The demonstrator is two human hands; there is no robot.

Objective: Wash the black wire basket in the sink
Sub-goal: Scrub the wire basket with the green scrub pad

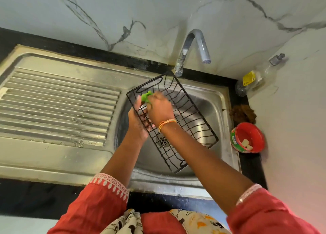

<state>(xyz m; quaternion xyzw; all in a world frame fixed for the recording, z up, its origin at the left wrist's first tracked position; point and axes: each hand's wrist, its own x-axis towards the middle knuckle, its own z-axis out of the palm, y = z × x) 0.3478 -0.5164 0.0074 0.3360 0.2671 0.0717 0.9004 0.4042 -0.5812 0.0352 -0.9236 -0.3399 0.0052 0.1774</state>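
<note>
The black wire basket [187, 115] is held tilted over the steel sink bowl [211, 108]. My left hand [136, 123] grips its left long side from beneath, fingers showing through the wires. Inside the basket, near its far end, my right hand [159, 108] pinches a green scrubber [146, 96] against the wires. The far handle loop of the basket lies just below the tap [192, 48]. No water runs from the spout.
A ribbed steel drainboard [58, 106] stretches to the left. On the black counter at right stand a red tub with soap pieces [247, 137], a brown scrub pad [243, 113] and a clear bottle [254, 78]. Marble wall stands behind and right.
</note>
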